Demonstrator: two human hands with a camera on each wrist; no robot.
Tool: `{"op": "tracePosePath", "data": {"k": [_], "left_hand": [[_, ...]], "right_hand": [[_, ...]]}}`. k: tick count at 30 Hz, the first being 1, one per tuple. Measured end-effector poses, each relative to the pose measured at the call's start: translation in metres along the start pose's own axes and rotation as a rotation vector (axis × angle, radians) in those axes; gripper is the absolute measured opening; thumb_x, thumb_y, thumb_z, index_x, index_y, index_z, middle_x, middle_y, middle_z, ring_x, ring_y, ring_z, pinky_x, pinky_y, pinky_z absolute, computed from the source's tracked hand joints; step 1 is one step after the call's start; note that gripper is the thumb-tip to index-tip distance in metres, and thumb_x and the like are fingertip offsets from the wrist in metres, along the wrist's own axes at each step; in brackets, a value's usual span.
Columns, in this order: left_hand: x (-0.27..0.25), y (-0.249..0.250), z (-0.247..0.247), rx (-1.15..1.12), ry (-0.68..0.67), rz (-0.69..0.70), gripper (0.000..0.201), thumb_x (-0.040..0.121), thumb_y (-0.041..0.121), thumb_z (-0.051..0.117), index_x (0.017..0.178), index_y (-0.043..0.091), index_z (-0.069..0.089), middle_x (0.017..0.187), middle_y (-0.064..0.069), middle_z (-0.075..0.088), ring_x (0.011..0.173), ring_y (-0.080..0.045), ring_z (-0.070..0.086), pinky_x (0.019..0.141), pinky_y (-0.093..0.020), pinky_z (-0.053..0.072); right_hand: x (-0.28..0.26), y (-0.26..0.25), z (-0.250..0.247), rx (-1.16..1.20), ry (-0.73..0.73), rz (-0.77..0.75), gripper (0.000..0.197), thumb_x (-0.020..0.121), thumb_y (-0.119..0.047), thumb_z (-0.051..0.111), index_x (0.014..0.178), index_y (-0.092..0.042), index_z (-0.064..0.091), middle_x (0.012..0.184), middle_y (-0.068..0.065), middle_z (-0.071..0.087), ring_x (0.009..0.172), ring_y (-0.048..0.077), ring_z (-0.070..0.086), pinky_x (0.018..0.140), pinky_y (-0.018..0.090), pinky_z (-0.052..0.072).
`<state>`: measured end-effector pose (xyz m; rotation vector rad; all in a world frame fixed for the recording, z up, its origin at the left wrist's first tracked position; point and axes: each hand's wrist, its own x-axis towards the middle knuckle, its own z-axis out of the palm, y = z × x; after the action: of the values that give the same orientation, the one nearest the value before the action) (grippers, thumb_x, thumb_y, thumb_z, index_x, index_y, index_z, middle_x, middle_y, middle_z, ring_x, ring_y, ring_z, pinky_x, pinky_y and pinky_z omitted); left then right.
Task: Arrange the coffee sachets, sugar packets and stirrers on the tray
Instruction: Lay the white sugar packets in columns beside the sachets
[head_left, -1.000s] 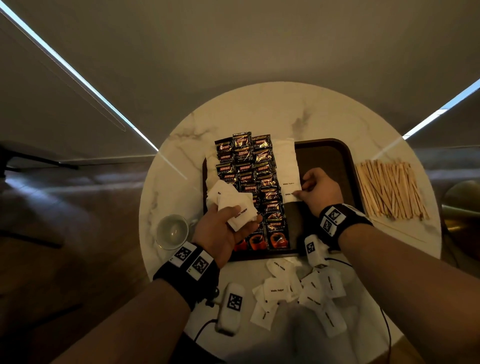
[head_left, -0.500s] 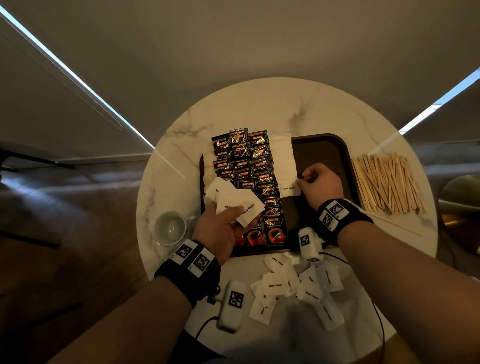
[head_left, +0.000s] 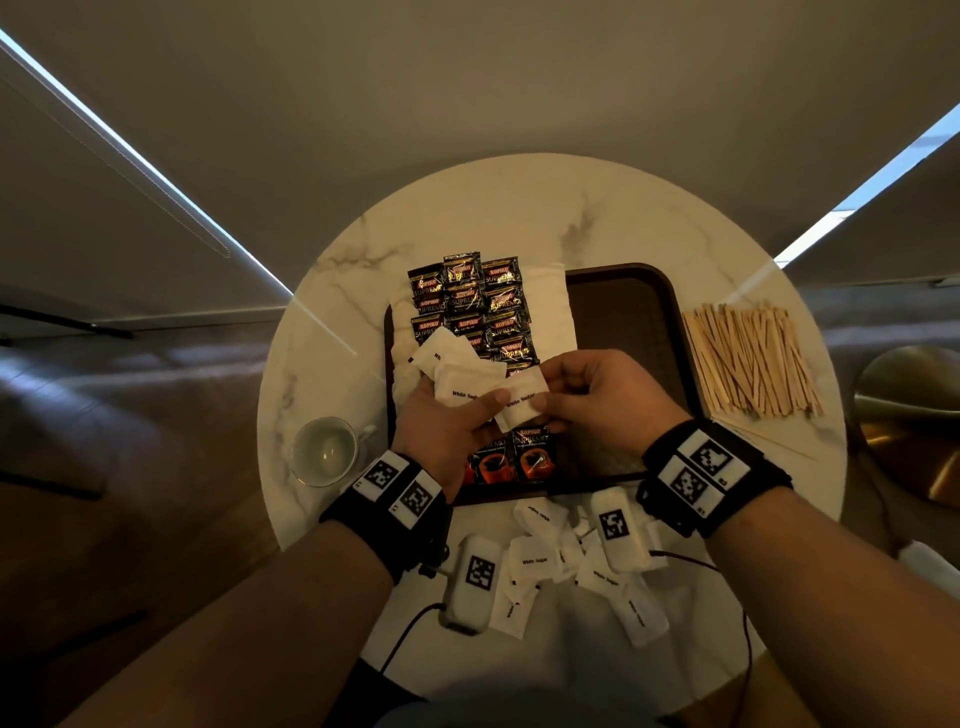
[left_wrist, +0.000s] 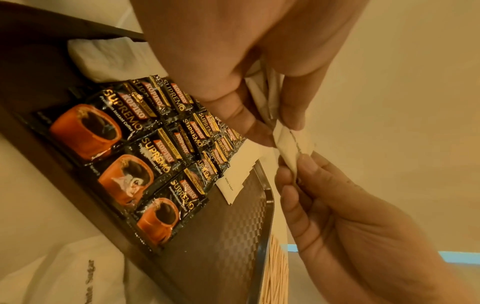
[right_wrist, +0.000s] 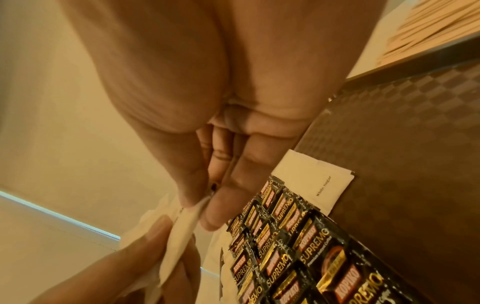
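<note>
The left hand (head_left: 441, 431) grips a fan of white paper sugar packets (head_left: 457, 366); the right hand (head_left: 597, 395) pinches one from it. Below the grip, black foil coffee sachets (head_left: 478, 306) already fill the dark brown tray (head_left: 628, 322). Beyond the right hand, wooden stirrers (head_left: 753, 358) await; more packets lie nearer the wrists.

Coffee sachets (head_left: 470, 312): black, gold/red lettering, orange cup print. Sugar packets (head_left: 535, 558): white, black "White Sugar" text. Tray (head_left: 623, 312): dark brown, checker-weave texture. Stirrers (head_left: 753, 361), right: pale wood. Table (head_left: 519, 208): white marble, grey-brown veins. Cup (head_left: 324, 451), near left: pale greenish-white. Wristbands (head_left: 714, 473): black, black-and-white square markers.
</note>
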<state>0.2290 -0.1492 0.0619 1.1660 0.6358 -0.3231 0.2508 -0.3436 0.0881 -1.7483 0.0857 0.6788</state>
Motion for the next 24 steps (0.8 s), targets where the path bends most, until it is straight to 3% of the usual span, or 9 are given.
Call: {"op": "tracePosePath", "data": {"k": [4, 7, 9, 12, 15, 18, 24], "left_hand": [[0.000, 0.000, 0.002, 0.071, 0.042, 0.026, 0.047, 0.079, -0.004, 0.084, 0.117, 0.014, 0.063, 0.110, -0.012, 0.078, 0.098, -0.031, 0.077, 0.077, -0.047, 0.063], [0.000, 0.002, 0.002, 0.080, 0.039, 0.028, 0.044, 0.082, -0.002, 0.082, 0.116, 0.016, 0.061, 0.105, -0.013, 0.078, 0.089, -0.031, 0.078, 0.071, -0.042, 0.063], [0.001, 0.005, 0.001, 0.058, 0.027, 0.020, 0.043, 0.085, -0.002, 0.079, 0.117, 0.017, 0.060, 0.104, -0.012, 0.077, 0.084, -0.030, 0.078, 0.068, -0.039, 0.063], [0.001, 0.009, -0.003, 0.018, -0.006, 0.000, 0.038, 0.091, 0.000, 0.073, 0.118, 0.021, 0.058, 0.108, -0.013, 0.074, 0.085, -0.030, 0.077, 0.068, -0.040, 0.064], [0.001, 0.010, -0.009, -0.050, -0.036, -0.045, 0.032, 0.101, 0.001, 0.054, 0.124, 0.023, 0.055, 0.119, -0.016, 0.070, 0.094, -0.037, 0.074, 0.069, -0.041, 0.063], [0.002, 0.008, -0.015, -0.110, -0.045, -0.082, 0.039, 0.102, 0.000, 0.040, 0.138, 0.013, 0.049, 0.119, -0.023, 0.067, 0.091, -0.041, 0.073, 0.066, -0.040, 0.064], [0.000, 0.001, -0.018, -0.128, -0.014, -0.097, 0.039, 0.104, 0.002, 0.042, 0.140, 0.015, 0.050, 0.122, -0.021, 0.070, 0.090, -0.037, 0.076, 0.066, -0.038, 0.063]], "right_hand": [[0.000, 0.007, -0.003, -0.091, 0.083, 0.026, 0.009, 0.091, -0.011, 0.078, 0.099, -0.015, 0.076, 0.087, 0.006, 0.080, 0.078, 0.014, 0.078, 0.072, 0.024, 0.063], [0.004, 0.021, -0.012, 0.077, 0.223, 0.098, 0.014, 0.092, -0.009, 0.076, 0.105, -0.006, 0.074, 0.091, 0.013, 0.078, 0.075, 0.013, 0.075, 0.066, 0.022, 0.061], [0.009, 0.035, -0.022, 0.169, 0.347, 0.175, 0.014, 0.094, -0.013, 0.075, 0.107, -0.009, 0.075, 0.095, 0.008, 0.078, 0.082, 0.015, 0.074, 0.066, 0.023, 0.060], [0.022, 0.059, -0.035, 0.091, 0.484, 0.277, 0.008, 0.095, -0.020, 0.074, 0.103, -0.019, 0.077, 0.099, 0.003, 0.075, 0.093, 0.017, 0.072, 0.076, 0.031, 0.062], [0.036, 0.077, -0.035, 0.046, 0.484, 0.343, 0.006, 0.095, -0.020, 0.075, 0.101, -0.019, 0.078, 0.100, 0.006, 0.076, 0.092, 0.019, 0.072, 0.082, 0.036, 0.063], [0.049, 0.086, -0.030, -0.006, 0.455, 0.366, 0.003, 0.093, -0.020, 0.078, 0.096, -0.021, 0.076, 0.097, 0.007, 0.076, 0.088, 0.019, 0.072, 0.080, 0.036, 0.063], [0.063, 0.098, -0.026, -0.213, 0.488, 0.378, 0.008, 0.089, -0.029, 0.082, 0.088, -0.023, 0.076, 0.087, 0.000, 0.076, 0.084, 0.019, 0.073, 0.084, 0.044, 0.064]]}}
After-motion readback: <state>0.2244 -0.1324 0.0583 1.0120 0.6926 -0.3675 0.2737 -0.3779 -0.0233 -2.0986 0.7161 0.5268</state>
